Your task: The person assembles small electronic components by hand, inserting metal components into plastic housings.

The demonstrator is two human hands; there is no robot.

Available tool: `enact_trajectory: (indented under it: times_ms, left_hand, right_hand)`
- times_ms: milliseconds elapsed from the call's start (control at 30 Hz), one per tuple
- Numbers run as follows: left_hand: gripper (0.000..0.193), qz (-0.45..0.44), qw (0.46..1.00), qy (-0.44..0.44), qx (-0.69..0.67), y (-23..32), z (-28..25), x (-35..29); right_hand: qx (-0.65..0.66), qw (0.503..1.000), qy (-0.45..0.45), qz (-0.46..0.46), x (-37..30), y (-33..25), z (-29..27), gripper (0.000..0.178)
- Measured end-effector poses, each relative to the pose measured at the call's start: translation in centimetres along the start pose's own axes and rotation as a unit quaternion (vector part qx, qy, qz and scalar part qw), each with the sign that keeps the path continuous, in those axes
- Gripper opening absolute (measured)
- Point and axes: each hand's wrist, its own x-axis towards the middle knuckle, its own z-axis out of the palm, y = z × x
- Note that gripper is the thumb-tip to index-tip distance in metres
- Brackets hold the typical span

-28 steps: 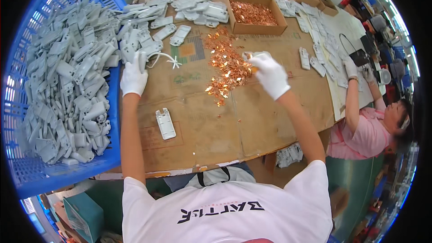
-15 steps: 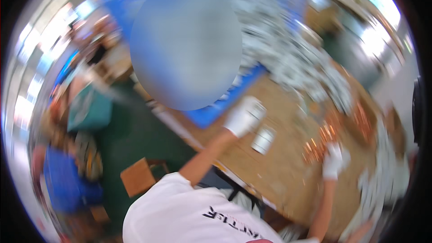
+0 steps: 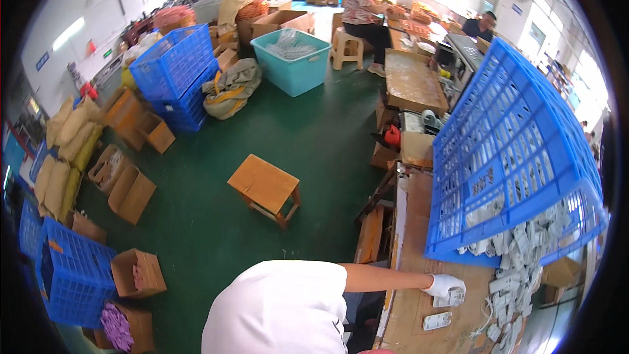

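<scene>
My left hand (image 3: 446, 284), in a white glove, reaches over the brown worktable (image 3: 411, 314). Its fingers are closed on a small white plastic housing (image 3: 449, 299) with details on its upper face. A similar white housing (image 3: 437, 321) lies flat on the table just nearer to me, apart from the hand. To their right, many loose white plastic parts (image 3: 513, 282) spill in a heap from a tilted blue crate (image 3: 488, 183). My right hand is out of view.
A wooden stool (image 3: 265, 182) stands on the green floor (image 3: 209, 223) left of the table. Beyond it are a teal tub (image 3: 291, 65) and stacked blue crates (image 3: 171, 72). Cardboard boxes (image 3: 137, 272) line the left side. A person (image 3: 362, 16) sits at a far bench.
The view has swung left, showing more floor and room. My right hand, earlier by copper-coloured pieces, has left the picture. My left hand now has a housing under its fingers.
</scene>
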Motion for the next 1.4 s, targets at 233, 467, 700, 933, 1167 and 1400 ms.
enact_trajectory:
  times_ms: [233, 467, 700, 933, 1167, 1400]
  left_hand:
    - [0.057, 0.032, 0.996, 0.072, -0.038, 0.7, 0.2, 0.1]
    - [0.041, 0.023, 0.997, 0.067, -0.017, 0.3, 1.2, 0.2]
    - [0.072, -0.013, 0.993, 0.110, 0.028, 0.1, 2.1, 0.1]
    - [0.045, 0.028, 0.988, 0.144, 0.042, 1.5, 1.7, -1.7]
    - [0.040, -0.011, 0.990, 0.082, 0.116, 10.9, 4.5, -8.3]
    - [0.054, -0.061, 0.980, 0.044, 0.186, 12.0, 4.5, -11.0]
  right_hand:
    - [0.076, 0.980, 0.124, -0.136, -1.2, -13.4, -4.3, 0.012]
    - [0.060, 0.959, 0.160, -0.226, 2.2, -14.7, 0.3, 0.020]
    - [-0.047, 0.985, 0.119, -0.117, 1.8, -14.1, 2.5, 0.016]
    - [0.139, 0.973, 0.131, -0.127, 0.7, -20.7, -6.1, 0.017]
    - [0.389, 0.881, 0.260, -0.070, -3.0, -30.3, -6.3, 0.023]
    - [0.384, 0.876, 0.291, -0.015, -4.4, -30.0, -3.5, 0.018]
